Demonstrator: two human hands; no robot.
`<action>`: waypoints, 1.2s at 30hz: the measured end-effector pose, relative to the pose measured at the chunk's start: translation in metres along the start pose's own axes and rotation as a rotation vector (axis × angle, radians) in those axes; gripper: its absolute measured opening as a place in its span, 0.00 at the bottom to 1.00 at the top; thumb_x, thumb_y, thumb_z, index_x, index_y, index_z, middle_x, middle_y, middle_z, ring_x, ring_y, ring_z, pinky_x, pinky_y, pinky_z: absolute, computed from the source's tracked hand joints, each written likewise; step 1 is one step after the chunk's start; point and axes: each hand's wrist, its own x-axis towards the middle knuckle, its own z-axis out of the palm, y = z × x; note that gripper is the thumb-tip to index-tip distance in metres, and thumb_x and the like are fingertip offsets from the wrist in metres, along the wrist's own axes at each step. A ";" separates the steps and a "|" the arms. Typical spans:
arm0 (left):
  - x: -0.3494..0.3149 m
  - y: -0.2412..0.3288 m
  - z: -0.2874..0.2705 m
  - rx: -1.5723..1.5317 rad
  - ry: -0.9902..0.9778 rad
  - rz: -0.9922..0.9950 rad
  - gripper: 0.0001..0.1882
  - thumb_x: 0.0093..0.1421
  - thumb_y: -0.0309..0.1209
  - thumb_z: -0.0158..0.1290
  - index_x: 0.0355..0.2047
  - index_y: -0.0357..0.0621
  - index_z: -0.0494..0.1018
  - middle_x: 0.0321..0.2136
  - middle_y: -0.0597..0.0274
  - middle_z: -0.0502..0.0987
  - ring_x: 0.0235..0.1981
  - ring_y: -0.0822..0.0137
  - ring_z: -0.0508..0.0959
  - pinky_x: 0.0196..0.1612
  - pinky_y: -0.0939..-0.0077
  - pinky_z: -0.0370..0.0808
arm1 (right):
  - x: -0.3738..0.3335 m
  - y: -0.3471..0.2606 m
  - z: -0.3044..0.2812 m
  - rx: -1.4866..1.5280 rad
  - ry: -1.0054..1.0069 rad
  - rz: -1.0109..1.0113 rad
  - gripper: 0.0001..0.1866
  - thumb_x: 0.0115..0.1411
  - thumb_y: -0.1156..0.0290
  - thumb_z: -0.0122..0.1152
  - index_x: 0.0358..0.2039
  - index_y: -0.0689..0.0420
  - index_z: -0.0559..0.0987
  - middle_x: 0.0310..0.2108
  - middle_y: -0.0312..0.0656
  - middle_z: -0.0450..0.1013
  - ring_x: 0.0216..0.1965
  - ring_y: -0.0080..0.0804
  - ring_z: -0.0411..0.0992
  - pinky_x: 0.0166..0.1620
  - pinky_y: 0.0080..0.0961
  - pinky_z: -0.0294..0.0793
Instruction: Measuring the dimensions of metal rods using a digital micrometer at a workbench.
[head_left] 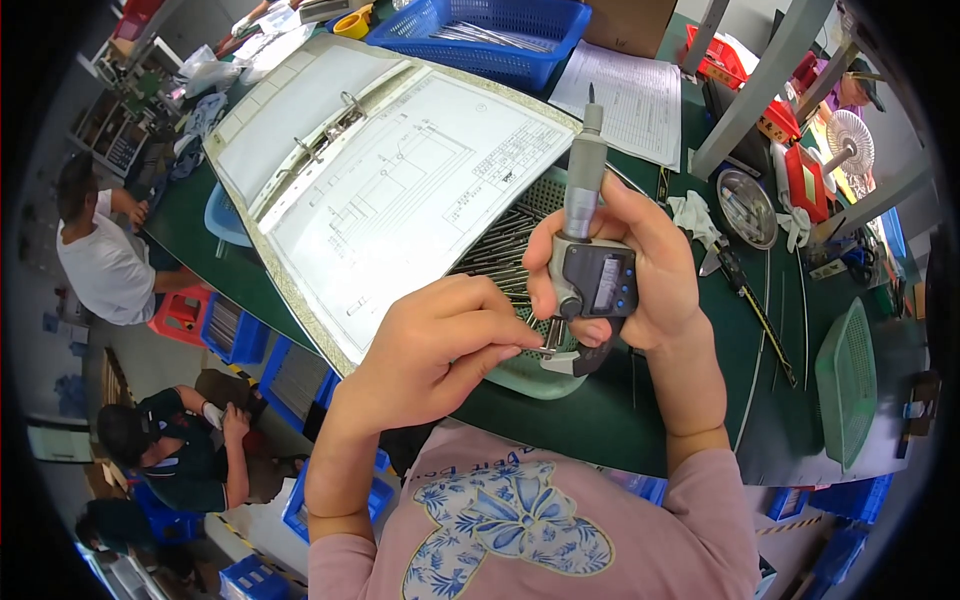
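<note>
Green-topped, the workshop bench (pixel 612 416) spreads before the person, with a white-shirted co-worker (pixel 110 255) and another in a dark top (pixel 180 460) beyond its left edge. Toward that edge a ring binder (pixel 285 130) lies spread, showing a technical drawing (pixel 400 190). Near the bench's far edge stands a blue plastic basket (pixel 530 72); close to the near edge a green mesh basket (pixel 545 384) sits partly beneath the binder.

Above the green basket, the right hand (pixel 655 255) grasps a digital micrometer (pixel 578 268), thimble pointing away, fingers wrapped round its body. The left hand (pixel 430 345) pinches a small metal pin (pixel 533 349) between thumb and forefinger, its tip at the gap by the micrometer's anvil; whether both measuring faces touch it cannot be told.

One check appears to be under way, with no sign that it is finished. Many thin metal rods (pixel 500 245) fill the green basket, and more slender rods (pixel 490 38) lie in the blue one; which have been gauged and which remain is not shown.
</note>
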 end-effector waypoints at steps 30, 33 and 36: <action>0.004 -0.004 0.012 0.080 0.972 -0.299 0.05 0.53 0.23 0.46 0.25 0.36 0.72 0.36 0.56 0.69 0.33 0.73 0.70 0.27 0.87 0.66 | -0.002 -0.005 -0.002 0.072 0.024 -0.082 0.30 0.58 0.50 0.30 0.28 0.65 0.72 0.18 0.50 0.70 0.07 0.24 0.60 0.11 0.14 0.60; -0.020 -0.004 0.014 -0.261 0.582 -0.471 0.10 0.55 0.28 0.43 0.29 0.34 0.72 0.36 0.56 0.69 0.33 0.70 0.70 0.31 0.85 0.67 | -0.005 -0.007 -0.007 0.158 -0.025 -0.098 0.31 0.58 0.49 0.29 0.30 0.67 0.71 0.19 0.53 0.70 0.08 0.26 0.61 0.11 0.15 0.61; -0.016 0.007 0.026 -1.080 0.398 -0.442 0.15 0.55 0.32 0.41 0.38 0.31 0.67 0.34 0.49 0.70 0.35 0.66 0.70 0.35 0.79 0.69 | -0.005 -0.010 -0.003 0.197 -0.021 -0.083 0.34 0.57 0.44 0.26 0.29 0.67 0.68 0.20 0.57 0.68 0.07 0.28 0.59 0.09 0.16 0.60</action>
